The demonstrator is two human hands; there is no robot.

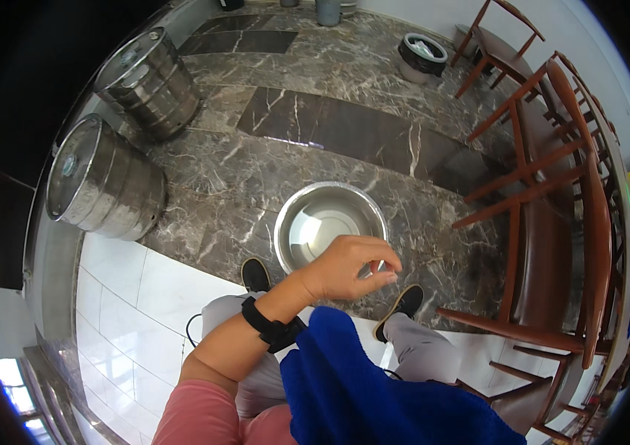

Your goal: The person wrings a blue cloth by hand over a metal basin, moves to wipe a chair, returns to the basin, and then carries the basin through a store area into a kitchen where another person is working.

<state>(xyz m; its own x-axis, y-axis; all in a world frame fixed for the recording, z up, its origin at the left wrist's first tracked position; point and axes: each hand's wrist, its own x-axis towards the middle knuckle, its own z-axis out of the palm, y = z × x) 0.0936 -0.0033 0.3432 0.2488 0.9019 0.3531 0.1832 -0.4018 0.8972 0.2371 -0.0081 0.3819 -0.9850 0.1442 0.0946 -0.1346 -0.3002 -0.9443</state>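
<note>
My left hand (351, 268) is over the near right rim of a round stainless steel basin (330, 192), which rests on the marble-patterned floor. Its fingers curl loosely towards the thumb, a small gap shows between the tips, and I see nothing held. A black strap with a black device (278, 331) is around my left forearm. A blue cloth (359, 384) hangs in folds in front of my body and comes up beside that device. My right hand is out of view; whether the cloth covers it I cannot tell.
Two steel kegs (112, 178) (151, 83) stand at the left. Wooden chairs with brown seats (543, 250) line the right side. A lined waste bin (417, 72) and a grey bucket (328, 12) are farther back. My shoes (256, 273) (406, 303) flank the basin's near side.
</note>
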